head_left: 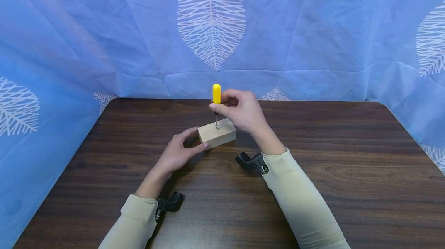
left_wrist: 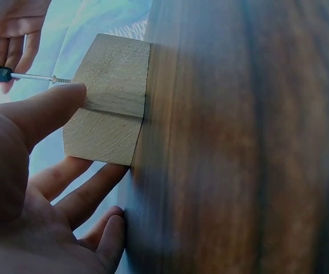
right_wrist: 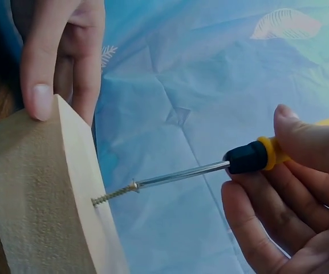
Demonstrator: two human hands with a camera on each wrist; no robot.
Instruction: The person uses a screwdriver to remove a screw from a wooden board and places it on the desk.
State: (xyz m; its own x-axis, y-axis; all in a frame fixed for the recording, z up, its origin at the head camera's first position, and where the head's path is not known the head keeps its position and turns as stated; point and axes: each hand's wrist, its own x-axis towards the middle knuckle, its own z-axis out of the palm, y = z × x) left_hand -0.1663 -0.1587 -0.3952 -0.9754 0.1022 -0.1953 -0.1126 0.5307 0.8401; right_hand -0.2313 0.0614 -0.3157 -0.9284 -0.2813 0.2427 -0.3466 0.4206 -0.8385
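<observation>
Two hands: left hand (head_left: 176, 153) grips one wooden block (head_left: 222, 137), right hand (head_left: 246, 113) pinches one screwdriver (head_left: 216, 93) on one screw (right_wrist: 114, 196).

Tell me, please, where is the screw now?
In the right wrist view, left of centre, the screw stands between the wooden block and the screwdriver, touching both.

The block (head_left: 218, 136) is set on the worktop (head_left: 333, 187), its left end gripped by the left hand (head_left: 177, 151). In the block's top face, to the right of the left hand, the screw (right_wrist: 115, 195) is partly sunk. Above it the screwdriver (head_left: 216, 95) is held upright by the right hand (head_left: 246, 111), its tip set on the screw's head. Beyond both hands, past the worktop's far edge, the cloth (head_left: 146, 36) is hung.
</observation>
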